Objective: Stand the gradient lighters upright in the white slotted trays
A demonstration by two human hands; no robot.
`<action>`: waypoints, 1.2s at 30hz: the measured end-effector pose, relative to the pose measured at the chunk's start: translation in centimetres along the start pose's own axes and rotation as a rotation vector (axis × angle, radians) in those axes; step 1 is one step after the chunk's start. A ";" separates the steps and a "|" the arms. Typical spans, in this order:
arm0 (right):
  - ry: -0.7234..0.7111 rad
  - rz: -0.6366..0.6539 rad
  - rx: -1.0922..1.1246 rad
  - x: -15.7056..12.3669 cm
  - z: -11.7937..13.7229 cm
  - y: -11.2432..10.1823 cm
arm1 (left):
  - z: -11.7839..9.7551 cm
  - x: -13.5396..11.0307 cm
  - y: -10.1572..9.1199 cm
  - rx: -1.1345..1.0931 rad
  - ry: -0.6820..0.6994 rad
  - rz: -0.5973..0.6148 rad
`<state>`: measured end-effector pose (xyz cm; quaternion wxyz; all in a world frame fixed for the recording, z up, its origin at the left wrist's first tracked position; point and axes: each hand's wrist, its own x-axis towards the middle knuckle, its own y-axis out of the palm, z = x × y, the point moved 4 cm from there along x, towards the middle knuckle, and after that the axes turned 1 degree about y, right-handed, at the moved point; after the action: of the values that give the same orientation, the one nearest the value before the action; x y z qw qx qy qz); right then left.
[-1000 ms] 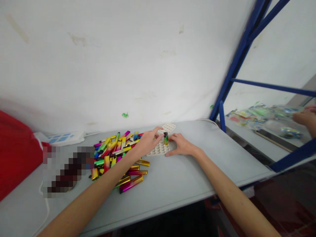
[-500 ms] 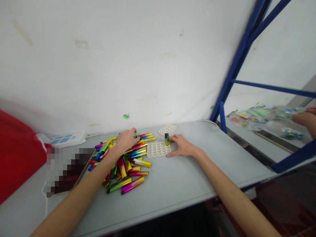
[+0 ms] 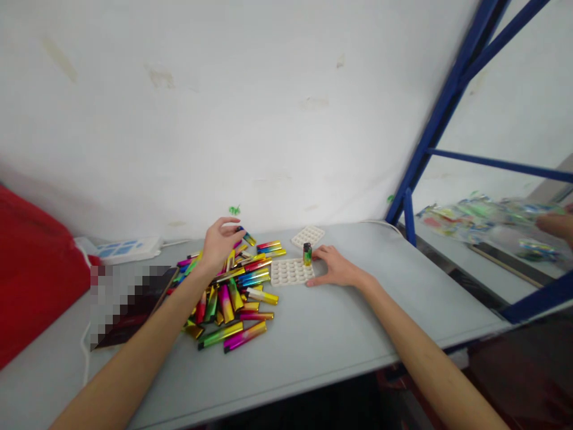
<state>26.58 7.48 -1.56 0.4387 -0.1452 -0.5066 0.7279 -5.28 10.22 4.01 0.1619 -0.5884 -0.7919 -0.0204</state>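
My left hand (image 3: 219, 243) pinches a blue-and-yellow lighter (image 3: 246, 236) just above the back of a heap of shiny lighters (image 3: 230, 298) in many colours. To the right of the heap lies a white tray (image 3: 286, 273) with rows of holes. A single green-and-yellow lighter (image 3: 307, 255) with a black top stands upright at its back right corner. My right hand (image 3: 335, 266) grips the tray's right end, thumb at the front corner and fingers at the back beside the standing lighter.
Behind the first tray lies a second white holed tray (image 3: 308, 236). On the left are a power strip (image 3: 129, 248), a dark flat object (image 3: 143, 310) and a red bag (image 3: 36, 275). Beyond the blue frame (image 3: 430, 131), another person's hand (image 3: 555, 226) is by clear plastic bags (image 3: 487, 215).
My left hand has risen from the heap and now holds the blue-and-yellow lighter. My right hand stays at the tray. The whole view has shifted slightly.
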 end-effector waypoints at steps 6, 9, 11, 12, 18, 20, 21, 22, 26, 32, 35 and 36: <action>0.017 0.009 -0.006 -0.1 -0.1 0.0 | 0.1 -3.9 1.0 -0.550 -0.261 0.097; 0.021 0.012 -0.001 -0.1 -0.1 0.0 | 0.3 -6.2 2.1 -0.547 -0.329 0.206; 0.020 0.016 0.000 -0.1 0.0 0.0 | 0.2 -7.6 2.9 -0.539 -0.319 0.308; 0.017 0.018 0.002 -0.1 0.0 -0.1 | -0.1 -8.2 3.3 -0.535 -0.304 0.358; 0.000 0.011 0.004 -0.1 -0.2 0.0 | -1.5 -10.7 4.7 -0.452 -0.344 0.525; -0.005 0.008 0.006 -0.1 -0.3 0.1 | -1.5 -11.1 5.0 -0.447 -0.386 0.541; -0.006 0.007 0.007 -0.1 -0.3 0.1 | -1.4 -11.3 5.2 -0.447 -0.417 0.549; -0.004 0.007 0.008 -0.1 -0.4 0.1 | -1.2 -11.4 5.4 -0.447 -0.460 0.558; 0.007 0.008 0.011 -0.1 -0.3 0.1 | -0.4 -11.9 5.9 -0.458 -0.603 0.591; 0.012 0.000 0.006 -0.1 -0.1 0.0 | -0.8 -11.6 5.7 -0.525 -0.542 0.603; 0.014 -0.004 0.002 -0.1 -0.1 0.1 | -0.8 -11.5 5.5 -0.532 -0.548 0.568; 0.014 -0.005 0.001 -0.1 -0.1 0.1 | -0.8 -11.5 5.5 -0.529 -0.550 0.564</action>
<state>26.66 7.45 -1.71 0.4442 -0.1486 -0.5035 0.7261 3.00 1.04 0.68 -0.2099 -0.7850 -0.5825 -0.0202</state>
